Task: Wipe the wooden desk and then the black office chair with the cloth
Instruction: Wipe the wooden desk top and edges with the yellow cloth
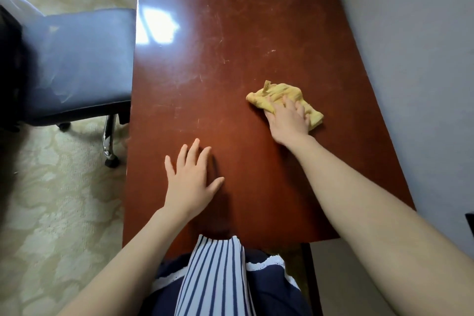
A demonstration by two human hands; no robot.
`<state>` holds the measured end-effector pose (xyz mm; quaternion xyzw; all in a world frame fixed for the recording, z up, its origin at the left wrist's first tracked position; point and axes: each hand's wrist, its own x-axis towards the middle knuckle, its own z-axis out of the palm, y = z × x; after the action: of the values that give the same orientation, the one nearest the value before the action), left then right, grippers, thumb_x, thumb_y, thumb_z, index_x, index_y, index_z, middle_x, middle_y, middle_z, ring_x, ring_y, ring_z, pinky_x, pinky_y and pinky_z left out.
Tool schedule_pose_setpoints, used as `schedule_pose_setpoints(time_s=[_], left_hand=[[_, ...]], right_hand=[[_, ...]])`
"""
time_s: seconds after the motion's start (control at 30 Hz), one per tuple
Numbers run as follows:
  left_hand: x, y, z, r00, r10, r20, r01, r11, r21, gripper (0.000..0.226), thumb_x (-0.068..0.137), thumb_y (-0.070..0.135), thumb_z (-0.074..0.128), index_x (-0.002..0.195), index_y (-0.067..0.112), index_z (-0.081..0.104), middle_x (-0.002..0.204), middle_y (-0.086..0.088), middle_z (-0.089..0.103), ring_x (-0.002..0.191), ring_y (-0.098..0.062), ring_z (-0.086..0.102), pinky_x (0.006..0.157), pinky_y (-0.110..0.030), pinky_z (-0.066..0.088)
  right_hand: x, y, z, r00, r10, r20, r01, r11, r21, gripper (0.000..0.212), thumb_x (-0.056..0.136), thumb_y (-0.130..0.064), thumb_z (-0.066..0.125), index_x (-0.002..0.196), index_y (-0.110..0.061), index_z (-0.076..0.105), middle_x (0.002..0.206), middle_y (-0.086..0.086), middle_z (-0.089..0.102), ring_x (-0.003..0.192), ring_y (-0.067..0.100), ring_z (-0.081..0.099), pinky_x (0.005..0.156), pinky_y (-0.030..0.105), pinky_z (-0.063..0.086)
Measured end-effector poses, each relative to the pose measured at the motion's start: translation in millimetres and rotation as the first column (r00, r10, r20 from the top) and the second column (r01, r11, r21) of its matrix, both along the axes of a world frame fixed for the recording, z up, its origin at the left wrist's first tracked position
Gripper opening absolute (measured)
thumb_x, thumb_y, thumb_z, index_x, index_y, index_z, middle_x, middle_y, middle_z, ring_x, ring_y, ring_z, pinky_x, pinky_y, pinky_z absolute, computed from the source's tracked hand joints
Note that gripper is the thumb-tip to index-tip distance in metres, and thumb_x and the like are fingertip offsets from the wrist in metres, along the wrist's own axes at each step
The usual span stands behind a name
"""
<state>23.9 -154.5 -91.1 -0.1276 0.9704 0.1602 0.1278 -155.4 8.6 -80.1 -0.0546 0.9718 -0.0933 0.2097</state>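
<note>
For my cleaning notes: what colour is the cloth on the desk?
Yellow; the cloth shows best in the head view, under the right hand.

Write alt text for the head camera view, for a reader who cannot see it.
A person's right hand presses a crumpled yellow cloth onto a scratched reddish-brown wooden desk; the left hand rests flat nearer the person. A dark padded office chair stands on pale carpet to the left.
</note>
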Motion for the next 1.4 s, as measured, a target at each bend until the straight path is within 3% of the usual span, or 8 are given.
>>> schedule_pose_setpoints(time_s=[0.17,0.43,0.57,0.7,0.9,1.0,1.17,1.4], left_hand=[[8,-35,1,0.979,0.197,0.044,-0.196,0.98,-0.028,0.086,0.083,0.059,0.056,0.149,0.021,0.016,0.159,-0.004,0.002,0.146,-0.025,0.0,0.113,-0.056,0.001],[17,-68,0,0.949,0.291,0.123,-0.278,0.953,-0.118,0.098,0.081,0.069,0.046,0.151,0.015,0.002,0.159,-0.009,-0.009,0.146,-0.027,-0.006,0.112,-0.059,0.003],[24,-73,-5,0.939,0.301,0.169,-0.287,0.952,-0.103,0.095,0.083,0.07,0.041,0.151,0.015,0.002,0.159,-0.008,-0.008,0.146,-0.026,-0.005,0.112,-0.06,0.002],[31,-78,-8,0.951,0.272,0.143,-0.26,0.961,-0.097,0.09,0.086,0.067,0.04,0.151,0.017,0.002,0.16,-0.004,-0.004,0.146,-0.023,-0.003,0.111,-0.06,0.001],[35,-88,-7,0.968,0.229,0.102,-0.224,0.973,-0.057,0.094,0.085,0.065,0.045,0.151,0.016,0.001,0.16,-0.002,0.001,0.146,-0.022,0.003,0.114,-0.055,0.002],[37,-94,-7,0.974,0.211,0.085,-0.21,0.978,-0.015,0.093,0.085,0.06,0.05,0.151,0.014,0.003,0.16,-0.002,0.003,0.146,-0.021,0.004,0.115,-0.052,0.004],[39,-102,-4,0.983,0.157,0.092,-0.161,0.986,0.035,0.096,0.082,0.049,0.06,0.151,0.014,0.003,0.16,-0.004,0.003,0.146,-0.021,0.005,0.116,-0.046,0.007],[40,-109,0,0.988,0.108,0.107,-0.113,0.993,0.039,0.098,0.077,0.036,0.062,0.151,0.013,0.003,0.159,-0.005,0.004,0.146,-0.02,0.006,0.117,-0.043,0.007]], right_hand=[[56,-52,-10,0.957,0.277,-0.084,-0.281,0.959,-0.028,0.045,0.099,-0.046,0.033,0.144,-0.042,0.029,0.157,0.001,0.018,0.143,0.031,0.011,0.114,0.055,0.008],[127,-33,-18,0.831,0.525,-0.182,-0.546,0.833,-0.088,0.047,0.097,-0.04,0.042,0.144,-0.039,0.033,0.154,-0.004,0.028,0.143,0.024,0.017,0.117,0.045,0.001],[142,9,-16,0.791,0.562,-0.239,-0.599,0.792,-0.118,0.046,0.091,-0.031,0.056,0.136,-0.032,0.049,0.142,0.0,0.047,0.133,0.027,0.04,0.114,0.046,0.019],[129,40,-12,0.819,0.521,-0.24,-0.543,0.839,-0.031,0.048,0.089,-0.028,0.061,0.135,-0.033,0.05,0.14,0.0,0.05,0.129,0.028,0.046,0.106,0.044,0.032],[75,47,-6,0.891,0.425,-0.16,-0.403,0.903,0.15,0.049,0.098,-0.037,0.039,0.145,-0.041,0.026,0.154,-0.005,0.028,0.14,0.022,0.026,0.109,0.038,0.024],[49,30,-4,0.951,0.274,-0.146,-0.258,0.959,0.116,0.045,0.1,-0.041,0.033,0.145,-0.04,0.028,0.155,-0.003,0.026,0.141,0.024,0.021,0.11,0.043,0.023],[37,-38,-7,0.997,-0.045,-0.058,0.043,0.999,-0.03,0.044,0.1,-0.044,0.03,0.143,-0.04,0.033,0.158,-0.002,0.016,0.145,0.026,0.005,0.116,0.051,0.007],[91,-128,-17,0.958,0.268,-0.099,-0.275,0.959,-0.068,0.046,0.099,-0.047,0.034,0.144,-0.044,0.027,0.159,-0.003,0.012,0.146,0.026,0.002,0.116,0.05,0.002]])
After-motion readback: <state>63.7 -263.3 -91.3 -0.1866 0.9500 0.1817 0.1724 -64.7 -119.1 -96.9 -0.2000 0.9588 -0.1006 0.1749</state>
